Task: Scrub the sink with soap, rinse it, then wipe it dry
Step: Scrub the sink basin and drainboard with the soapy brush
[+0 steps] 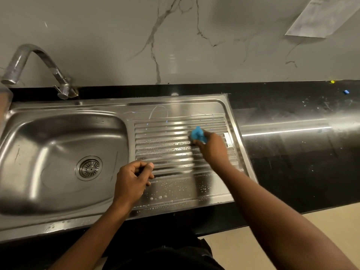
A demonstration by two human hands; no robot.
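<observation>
Head view: your right hand (212,148) grips a blue scrubber (197,134) near the ribbed steel drainboard's (165,147) right edge, left hand (132,180) clenched empty; overshooting could push suds off.

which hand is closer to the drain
Left. The left hand is just right of the drain; the right hand is farther right, on the ribbed drainboard, gripping a blue sponge.
</observation>
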